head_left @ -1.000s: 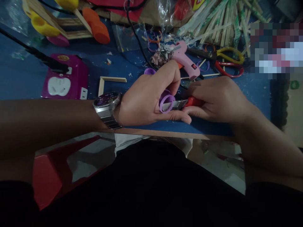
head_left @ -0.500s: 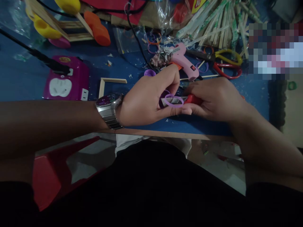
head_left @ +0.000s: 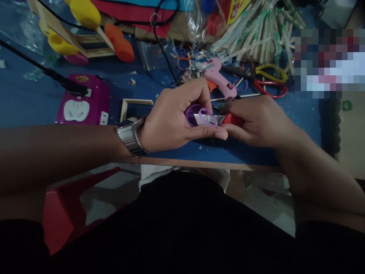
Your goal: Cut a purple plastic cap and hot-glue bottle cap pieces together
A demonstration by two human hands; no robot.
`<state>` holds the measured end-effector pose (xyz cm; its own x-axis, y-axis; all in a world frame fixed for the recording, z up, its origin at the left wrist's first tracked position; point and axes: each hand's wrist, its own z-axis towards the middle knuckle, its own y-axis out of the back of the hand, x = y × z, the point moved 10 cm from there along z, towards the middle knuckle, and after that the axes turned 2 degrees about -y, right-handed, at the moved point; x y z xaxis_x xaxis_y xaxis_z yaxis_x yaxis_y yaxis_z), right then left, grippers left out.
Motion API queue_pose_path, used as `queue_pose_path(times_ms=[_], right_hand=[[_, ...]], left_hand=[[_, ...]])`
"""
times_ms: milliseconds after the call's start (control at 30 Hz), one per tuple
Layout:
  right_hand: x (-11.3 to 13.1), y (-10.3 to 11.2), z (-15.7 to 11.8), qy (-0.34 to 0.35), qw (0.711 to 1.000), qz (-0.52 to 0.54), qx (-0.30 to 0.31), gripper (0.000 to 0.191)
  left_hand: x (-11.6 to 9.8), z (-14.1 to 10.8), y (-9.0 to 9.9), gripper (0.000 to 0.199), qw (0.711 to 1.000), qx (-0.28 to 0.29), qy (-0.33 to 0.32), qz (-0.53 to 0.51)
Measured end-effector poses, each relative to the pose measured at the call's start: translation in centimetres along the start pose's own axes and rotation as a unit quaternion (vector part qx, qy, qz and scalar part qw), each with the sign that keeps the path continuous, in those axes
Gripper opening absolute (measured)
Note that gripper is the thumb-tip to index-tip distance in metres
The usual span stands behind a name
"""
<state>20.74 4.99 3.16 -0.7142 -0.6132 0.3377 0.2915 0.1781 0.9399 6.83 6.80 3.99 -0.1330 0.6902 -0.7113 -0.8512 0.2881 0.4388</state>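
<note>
My left hand (head_left: 172, 118), with a metal-banded watch (head_left: 131, 136) at its wrist, is closed around a hollow purple plastic piece (head_left: 190, 115). A thin lighter purple loop (head_left: 211, 121) curls at the open side of that piece. My right hand (head_left: 261, 118) grips a red-handled knife (head_left: 232, 120). Its blade points left, into the loop and against the purple piece. The left thumb lies stretched below the blade, its tip close to the right thumb. My curled fingers hide part of the purple piece.
Beyond my hands lie a pink glue gun (head_left: 222, 82), scissors (head_left: 270, 80) with yellow and red handles, and many paper-wrapped sticks (head_left: 256, 38). At left are a magenta power socket box (head_left: 82, 101), a small wooden stick frame (head_left: 137, 101) and an orange plastic piece (head_left: 119, 43).
The purple piece has turned in my left hand, so more of its hollow side shows. The loop has tilted and shifted slightly left. The camera view has moved a little.
</note>
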Motion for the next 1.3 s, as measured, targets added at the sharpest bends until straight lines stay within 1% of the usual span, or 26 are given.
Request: queue_pose_path(times_ms=[67, 100, 200, 233, 267, 333, 400, 433, 467, 500, 533, 567, 600, 633, 700, 767, 800, 833, 867, 900, 933, 967, 1033, 1067, 1200, 1300], right_hand=[[-0.1, 0.0, 0.0, -0.006, 1.0, 0.002, 0.001, 0.078], [-0.2, 0.0, 0.0, -0.009, 1.0, 0.001, 0.0, 0.078], [-0.4, -0.1, 0.1, -0.013, 1.0, -0.004, -0.003, 0.077], [-0.4, -0.3, 0.1, -0.014, 1.0, -0.007, 0.0, 0.077], [-0.4, -0.4, 0.1, -0.012, 1.0, -0.008, 0.006, 0.078], [-0.4, -0.9, 0.0, -0.01, 1.0, -0.009, 0.025, 0.078], [-0.3, -1.2, 0.0, -0.004, 0.999, -0.008, 0.04, 0.078], [-0.2, -1.3, 0.0, -0.001, 0.999, -0.008, 0.043, 0.078], [-0.1, -1.3, 0.0, 0.0, 0.999, -0.007, 0.046, 0.078], [0.0, -1.3, 0.0, 0.0, 0.999, -0.008, 0.046, 0.078], [0.0, -1.3, 0.0, -0.001, 0.999, -0.007, 0.046, 0.078], [0.1, -1.3, 0.0, -0.003, 0.999, -0.007, 0.045, 0.078], [0.1, -1.3, 0.0, -0.004, 0.999, -0.007, 0.044, 0.078], [0.1, -1.2, 0.1, -0.006, 0.999, -0.008, 0.043, 0.078], [0.1, -1.3, 0.1, -0.009, 0.999, -0.013, 0.04, 0.077], [0.1, -1.3, 0.1, -0.013, 0.999, -0.019, 0.037, 0.077], [0.0, -1.3, 0.1, -0.014, 0.999, -0.022, 0.037, 0.077], [0.0, -1.3, 0.1, -0.016, 0.999, -0.025, 0.037, 0.077], [-0.1, -1.3, 0.1, -0.015, 0.999, -0.026, 0.038, 0.078], [-0.1, -1.4, 0.1, -0.014, 0.999, -0.027, 0.04, 0.079], [0.0, -1.4, 0.1, -0.012, 0.999, -0.026, 0.042, 0.079], [0.0, -1.5, 0.1, -0.009, 0.999, -0.025, 0.044, 0.079], [0.1, -1.5, 0.1, -0.004, 0.999, -0.02, 0.046, 0.078], [0.2, -1.5, 0.1, -0.001, 0.999, -0.017, 0.047, 0.077], [0.5, -1.5, 0.2, 0.01, 0.999, -0.006, 0.053, 0.076], [0.4, -1.4, 0.2, 0.011, 0.999, -0.002, 0.052, 0.078]], left_hand=[[0.1, 0.0, -0.3, 0.054, 1.0, 0.022, 0.004, 0.016], [-0.1, 0.0, -0.5, 0.053, 0.999, 0.028, -0.009, 0.014], [-0.7, -0.1, -0.2, 0.062, 0.998, -0.006, -0.058, -0.002], [0.1, -0.1, -0.4, 0.064, 1.0, -0.004, -0.028, 0.013], [0.4, -0.1, -0.5, 0.067, 0.999, -0.003, -0.015, 0.029], [0.2, -0.2, -0.9, 0.071, 0.999, 0.009, -0.036, 0.03], [0.0, -0.2, -1.3, 0.07, 0.998, 0.038, -0.041, 0.031], [-0.5, -0.2, -1.4, 0.068, 0.997, 0.045, -0.058, 0.018], [-0.6, -0.2, -1.4, 0.065, 0.997, 0.052, -0.054, 0.011], [-0.4, -0.1, -1.4, 0.061, 0.998, 0.059, -0.036, 0.009], [-0.5, -0.1, -1.2, 0.06, 0.998, 0.049, -0.031, 0.007], [-1.0, -0.1, -0.8, 0.06, 0.998, 0.029, -0.049, -0.005], [-0.9, -0.1, -0.8, 0.058, 0.999, 0.031, -0.041, 0.001], [-1.1, -0.1, -0.7, 0.056, 0.998, 0.024, -0.05, 0.004], [-0.3, -0.1, -1.0, 0.049, 0.999, 0.035, -0.026, 0.03], [-0.2, -0.2, -1.2, 0.052, 0.998, 0.039, -0.046, 0.015], [0.2, -0.2, -1.4, 0.053, 0.998, 0.041, -0.043, 0.013], [0.0, -0.2, -1.3, 0.056, 0.997, 0.035, -0.062, -0.003], [-0.1, -0.2, -0.9, 0.059, 0.997, 0.017, -0.07, -0.016], [0.2, -0.2, -0.9, 0.058, 0.999, 0.016, -0.051, -0.011], [0.5, -0.1, -1.0, 0.055, 0.999, 0.026, -0.024, 0.004], [0.4, -0.1, -1.1, 0.053, 0.999, 0.038, -0.018, 0.009], [-0.4, -0.1, -1.3, 0.055, 0.998, 0.061, -0.029, -0.007], [-0.5, 0.0, -1.3, 0.055, 0.997, 0.068, -0.023, -0.004], [-1.1, 0.1, -1.2, 0.055, 0.997, 0.068, -0.039, -0.009], [-0.9, 0.1, -1.1, 0.055, 0.997, 0.052, -0.049, -0.015]])
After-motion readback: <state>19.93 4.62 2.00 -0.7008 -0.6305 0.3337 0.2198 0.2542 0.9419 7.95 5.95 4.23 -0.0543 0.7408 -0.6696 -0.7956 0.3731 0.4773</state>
